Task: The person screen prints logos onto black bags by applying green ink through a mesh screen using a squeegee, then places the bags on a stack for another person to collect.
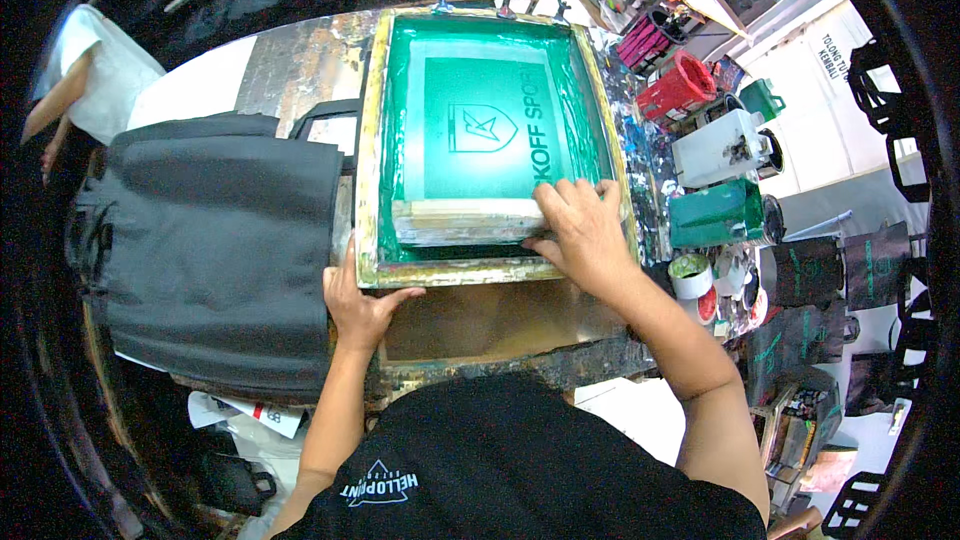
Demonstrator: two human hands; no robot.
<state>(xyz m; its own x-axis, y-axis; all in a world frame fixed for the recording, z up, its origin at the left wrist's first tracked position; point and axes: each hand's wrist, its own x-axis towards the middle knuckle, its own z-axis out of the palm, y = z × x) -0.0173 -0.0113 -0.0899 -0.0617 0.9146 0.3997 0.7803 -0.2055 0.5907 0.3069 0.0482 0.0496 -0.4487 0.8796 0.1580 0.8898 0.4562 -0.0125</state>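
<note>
**Two hands at the screen frame**

Two hands on one screen frame (372, 155), lying flat on the worn table (300, 60). Frame: wooden, yellowed, paint-stained, with green mesh and a pale stencil block in the middle. Hinge clamps (505, 5) at the frame's far edge.

Left hand (358, 312): at the frame's near left corner, fingers curled over the near rail, thumb lying along it. Grasping the frame edge.

Right hand (580, 225): inside the frame, near right part of the mesh. Fingers spread and pressed down over the right end of the squeegee (465, 220). Gripping it from above, not released.

Squeegee: wooden, pale, lying across the mesh just inside the frame's near rail, parallel to it.

Left of the frame: stack of dark bags (220, 240), touching the frame's left side; one bag handle (325, 110) showing near the frame's far left corner.

Right of the frame: red crate (680, 88), white canister (720, 145), green tub (715, 212), tape rolls (690, 275), all on a paint-spattered bench beside the frame.

Near side of the frame: bare brown platen (490, 320).
</note>
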